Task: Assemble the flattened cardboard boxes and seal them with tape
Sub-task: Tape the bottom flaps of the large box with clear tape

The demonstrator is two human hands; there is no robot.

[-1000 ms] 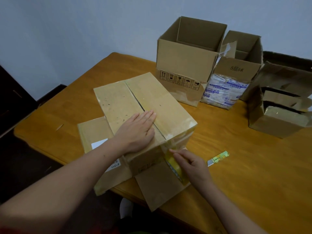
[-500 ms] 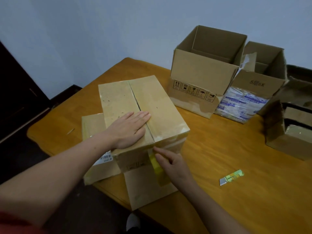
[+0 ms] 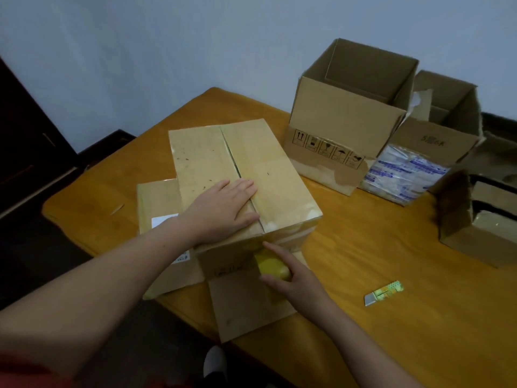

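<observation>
A cardboard box [image 3: 268,169] stands upside down near the table's front edge, its two bottom flaps folded shut with a seam down the middle. My left hand [image 3: 223,208] lies flat on the near end of that seam, pressing the flaps down. My right hand [image 3: 291,273] holds a yellowish roll of tape [image 3: 272,266] against the box's near side wall, just below the seam. The box's lower flaps [image 3: 246,306] spread flat on the table toward me and to the left.
On the wooden table [image 3: 391,317], a small yellow-green utility knife [image 3: 383,293] lies right of my right hand. Two open boxes [image 3: 344,130] [image 3: 436,135] stand at the back, a printed plastic package [image 3: 402,175] leans before them, and a torn box [image 3: 481,217] sits far right.
My right hand with the tape roll has slid left along the box's near side to below the seam. My left hand stays pressed on the flaps. The camera view shifted.
</observation>
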